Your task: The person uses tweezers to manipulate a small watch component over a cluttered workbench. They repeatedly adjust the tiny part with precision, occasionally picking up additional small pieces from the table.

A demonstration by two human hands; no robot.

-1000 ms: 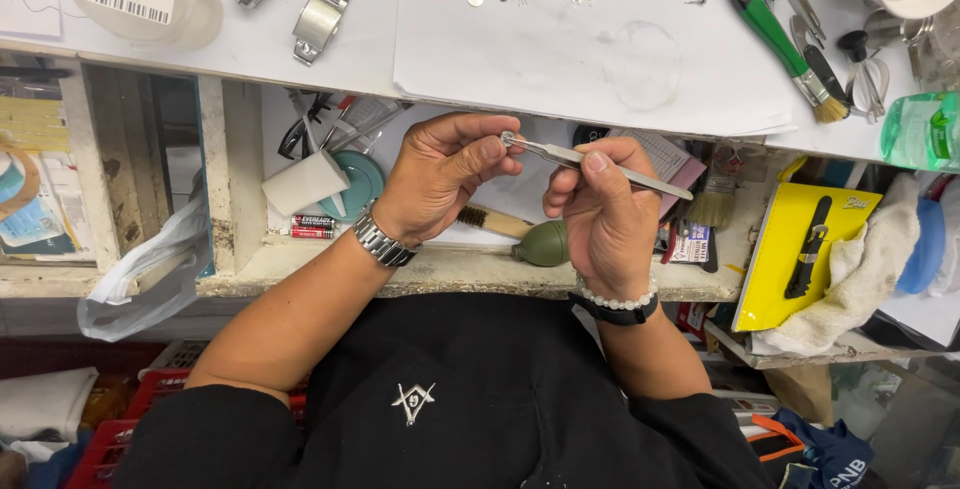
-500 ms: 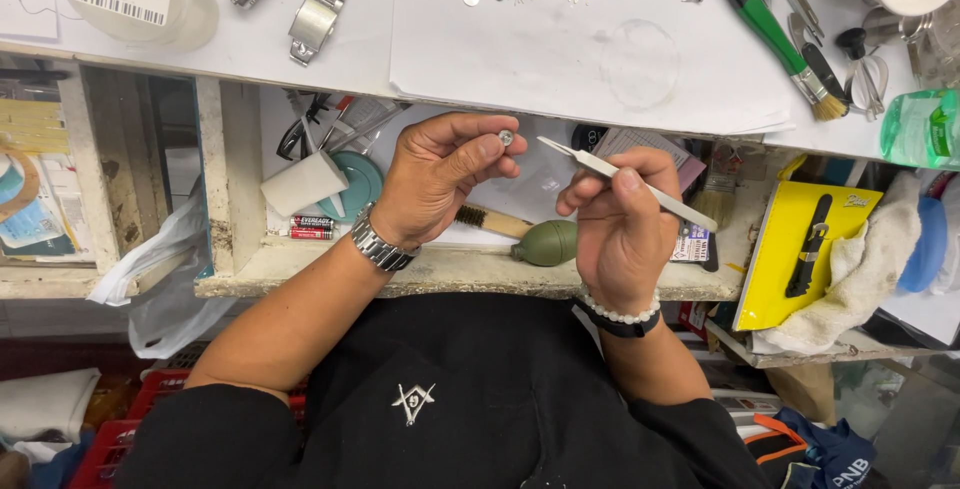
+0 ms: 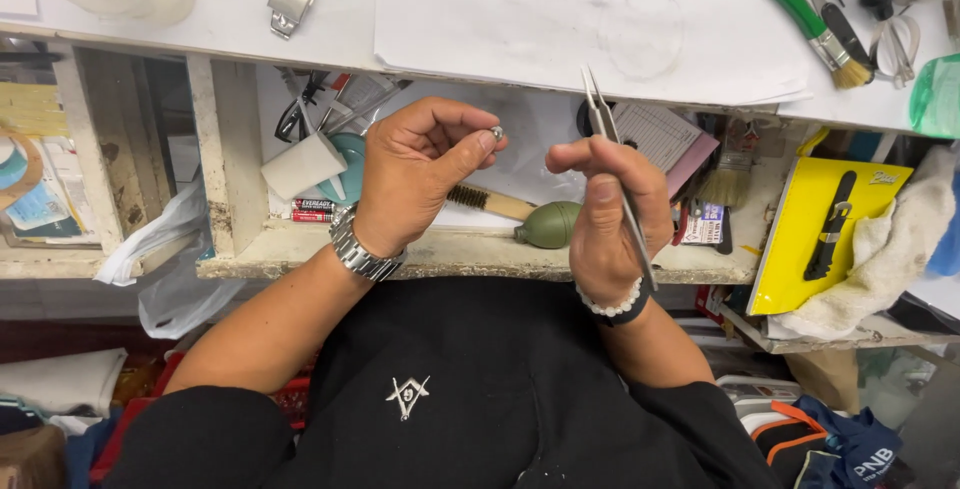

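Your left hand [image 3: 415,174] has its thumb and fingertips closed on a tiny round metal part [image 3: 496,133], held up in front of the open drawer [image 3: 450,249] just below the white bench top [image 3: 300,29]. Your right hand [image 3: 605,214] is clamped on the tweezers [image 3: 612,154], whose tips point up and away from the part. Hold the part steady with light pinch pressure, brace your wrists, and bring the tweezer tips in slowly so nothing springs loose.
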